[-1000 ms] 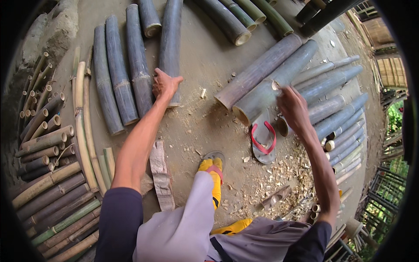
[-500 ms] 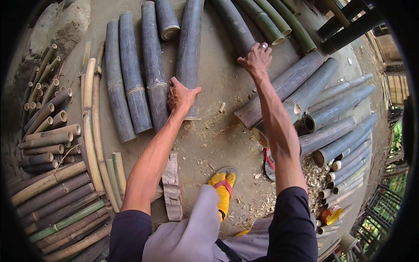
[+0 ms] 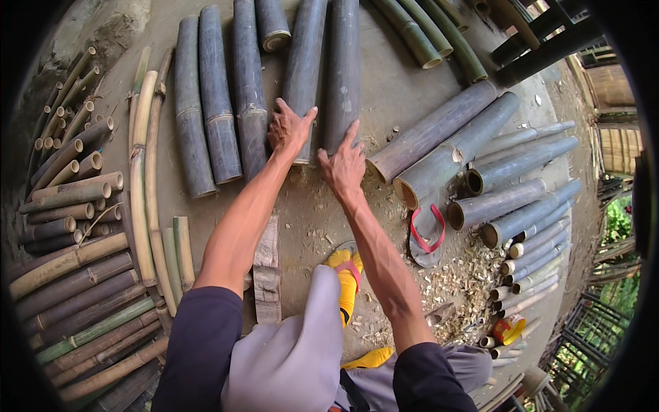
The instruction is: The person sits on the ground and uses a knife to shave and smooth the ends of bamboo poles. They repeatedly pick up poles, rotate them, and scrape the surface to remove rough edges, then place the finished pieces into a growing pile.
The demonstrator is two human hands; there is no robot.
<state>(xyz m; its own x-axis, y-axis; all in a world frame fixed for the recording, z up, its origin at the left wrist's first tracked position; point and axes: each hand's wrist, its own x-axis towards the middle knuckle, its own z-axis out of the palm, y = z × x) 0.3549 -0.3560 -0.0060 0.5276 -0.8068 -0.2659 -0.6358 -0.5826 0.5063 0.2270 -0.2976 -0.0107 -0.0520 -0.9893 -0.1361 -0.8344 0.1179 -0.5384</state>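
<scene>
Grey-blue bamboo lies in a far row on the earthen ground, and in the head view both hands are on it: the left hand (image 3: pixel 290 130) rests palm down on the near end of one thick bamboo culm (image 3: pixel 305 69), its fingers (image 3: pixel 283 108) spread and flat against the curved wall, thumb out toward the right, pinching nothing. Just beside it, the right hand (image 3: pixel 345 167) touches the near end of the neighbouring culm (image 3: pixel 343 69), index finger stretched forward along the surface and the others loosely parted; it grips nothing either. The step looks like a sorting or shifting of the cut lengths, with both palms placed to roll or slide a pole sideways; moving either one would call for a push across its rounded top or a hook of the fingers under its cut end, since the poles lie close against each other. Both culms are long, straight, dusty grey with pale node rings, lying parallel and running away from the person, their open ends nearest the hands. More grey culms (image 3: pixel 206 103) lie to the left, a fan of thinner tubes (image 3: pixel 508 199) to the right, and stacked brownish poles (image 3: pixel 68 275) on the near left. A sandal with red straps (image 3: pixel 427 233) lies among wood shavings (image 3: pixel 460 275), and a yellow-shod foot (image 3: pixel 347 275) stands near.
</scene>
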